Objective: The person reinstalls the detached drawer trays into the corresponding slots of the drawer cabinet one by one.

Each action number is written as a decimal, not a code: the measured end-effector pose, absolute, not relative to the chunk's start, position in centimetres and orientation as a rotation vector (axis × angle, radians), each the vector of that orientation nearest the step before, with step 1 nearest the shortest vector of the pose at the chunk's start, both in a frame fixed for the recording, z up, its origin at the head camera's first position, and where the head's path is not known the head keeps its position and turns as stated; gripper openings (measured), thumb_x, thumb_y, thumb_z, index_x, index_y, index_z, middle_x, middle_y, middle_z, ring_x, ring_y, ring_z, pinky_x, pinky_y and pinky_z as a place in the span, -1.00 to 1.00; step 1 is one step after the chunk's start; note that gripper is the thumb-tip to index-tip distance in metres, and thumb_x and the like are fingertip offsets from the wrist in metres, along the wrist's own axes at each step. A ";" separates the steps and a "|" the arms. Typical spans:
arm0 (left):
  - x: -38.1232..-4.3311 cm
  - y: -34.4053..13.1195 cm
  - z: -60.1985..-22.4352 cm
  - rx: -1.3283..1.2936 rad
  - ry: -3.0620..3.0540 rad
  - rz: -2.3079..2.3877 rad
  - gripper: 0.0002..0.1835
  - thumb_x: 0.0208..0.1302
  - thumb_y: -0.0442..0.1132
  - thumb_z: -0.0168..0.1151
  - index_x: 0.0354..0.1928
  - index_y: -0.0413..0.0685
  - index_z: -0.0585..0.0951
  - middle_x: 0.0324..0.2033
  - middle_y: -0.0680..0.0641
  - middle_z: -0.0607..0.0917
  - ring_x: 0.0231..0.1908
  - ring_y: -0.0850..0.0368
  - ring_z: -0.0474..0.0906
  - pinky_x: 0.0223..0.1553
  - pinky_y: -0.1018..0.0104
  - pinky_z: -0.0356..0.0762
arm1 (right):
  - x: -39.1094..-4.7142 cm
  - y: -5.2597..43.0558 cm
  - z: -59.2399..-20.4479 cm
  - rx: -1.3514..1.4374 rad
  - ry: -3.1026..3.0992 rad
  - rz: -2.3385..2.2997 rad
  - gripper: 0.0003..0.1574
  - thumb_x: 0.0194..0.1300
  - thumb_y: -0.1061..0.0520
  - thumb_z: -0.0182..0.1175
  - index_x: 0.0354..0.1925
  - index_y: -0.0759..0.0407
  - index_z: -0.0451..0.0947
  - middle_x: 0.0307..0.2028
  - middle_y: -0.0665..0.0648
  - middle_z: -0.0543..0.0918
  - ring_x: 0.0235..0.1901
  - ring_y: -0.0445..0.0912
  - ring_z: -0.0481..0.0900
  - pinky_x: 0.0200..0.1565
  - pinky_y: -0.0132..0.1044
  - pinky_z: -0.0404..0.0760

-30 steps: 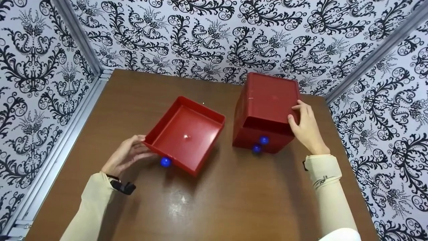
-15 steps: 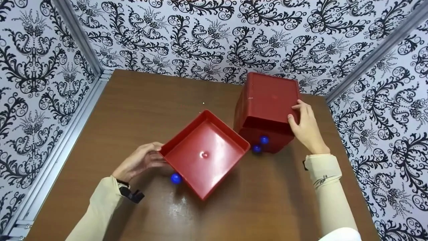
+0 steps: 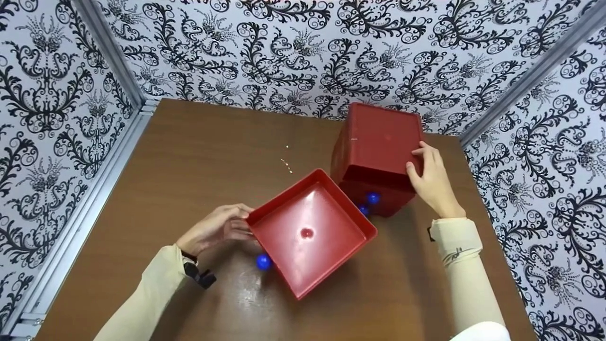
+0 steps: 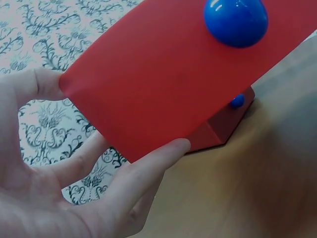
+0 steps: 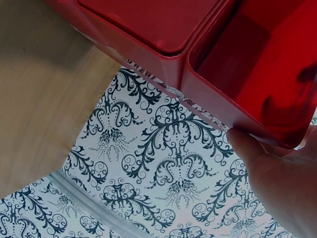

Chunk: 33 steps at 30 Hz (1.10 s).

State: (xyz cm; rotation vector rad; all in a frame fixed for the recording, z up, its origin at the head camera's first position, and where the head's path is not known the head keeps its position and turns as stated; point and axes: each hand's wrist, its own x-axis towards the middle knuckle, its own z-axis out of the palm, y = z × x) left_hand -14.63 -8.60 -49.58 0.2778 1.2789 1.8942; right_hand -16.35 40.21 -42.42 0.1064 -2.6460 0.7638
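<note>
My left hand point(image 3: 220, 229) pinches one corner of a shallow red drawer point(image 3: 310, 237). It is tilted in the air over the table, and its inside faces up with nothing in it. The left wrist view shows its flat front point(image 4: 148, 74) with a round blue knob point(image 4: 237, 22), the thumb and fingers at the panel's edges. To the right stands a red drawer cabinet point(image 3: 386, 137), with two blue knobs point(image 3: 373, 198) low on its front. My right hand point(image 3: 433, 180) grips the cabinet's right edge. An open compartment point(image 5: 267, 64) shows beside the thumb in the right wrist view.
The brown wooden table point(image 3: 203, 147) has a few small light specks point(image 3: 287, 164) behind the drawer. White walls with black scrollwork point(image 3: 293, 57) close in the back and both sides. A metal rail point(image 3: 90, 203) runs along the left edge.
My left hand has carried the drawer right and toward me, turning it so that one corner now overlaps the cabinet's front. More light specks show on the table. The right hand has stayed on the cabinet.
</note>
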 end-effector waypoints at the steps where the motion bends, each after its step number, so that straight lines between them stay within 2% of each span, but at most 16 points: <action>1: -14.6 -8.4 -49.5 0.265 1.293 1.885 -0.81 0.28 -0.19 0.03 -0.11 0.00 0.55 -0.18 -0.02 0.72 -0.14 0.00 0.66 0.05 -0.01 0.56 | -16.3 40.2 -42.4 0.102 -2.648 0.764 -0.56 0.23 0.09 0.03 0.01 0.34 0.33 0.27 0.35 0.25 0.30 0.21 0.16 0.35 0.09 0.14; 9: -14.9 -6.9 -48.9 0.285 1.360 1.843 -0.75 0.20 -0.17 0.11 -0.08 -0.01 0.54 -0.19 0.01 0.72 -0.17 0.01 0.67 0.03 -0.01 0.58 | -16.3 40.3 -42.4 0.070 -2.657 0.773 -0.57 0.24 0.09 0.03 0.01 0.31 0.32 0.28 0.32 0.24 0.32 0.19 0.16 0.35 0.09 0.16; 18: -15.2 -5.6 -48.1 0.292 1.374 1.795 -0.70 0.25 -0.17 0.06 0.00 -0.08 0.52 -0.24 0.01 0.73 -0.21 0.05 0.69 0.03 -0.01 0.57 | -16.3 40.2 -42.5 0.070 -2.665 0.769 -0.57 0.24 0.08 0.03 0.01 0.30 0.32 0.28 0.31 0.23 0.31 0.20 0.16 0.34 0.11 0.16; 24: -15.5 -4.4 -47.3 0.267 1.395 1.753 -0.70 0.24 -0.16 0.07 -0.02 -0.07 0.53 -0.24 -0.01 0.72 -0.20 0.03 0.68 -0.02 0.07 0.61 | -16.3 40.3 -42.6 0.083 -2.660 0.778 -0.57 0.24 0.08 0.03 0.01 0.31 0.32 0.28 0.32 0.24 0.31 0.20 0.16 0.34 0.10 0.15; 33: -15.9 -3.3 -47.2 0.305 1.392 1.750 -0.75 0.27 -0.18 0.02 -0.08 -0.07 0.55 -0.24 -0.01 0.71 -0.20 0.04 0.68 -0.01 0.03 0.60 | -16.3 40.3 -42.5 0.088 -2.660 0.772 -0.57 0.23 0.08 0.03 0.01 0.31 0.33 0.29 0.31 0.23 0.32 0.17 0.15 0.36 0.06 0.14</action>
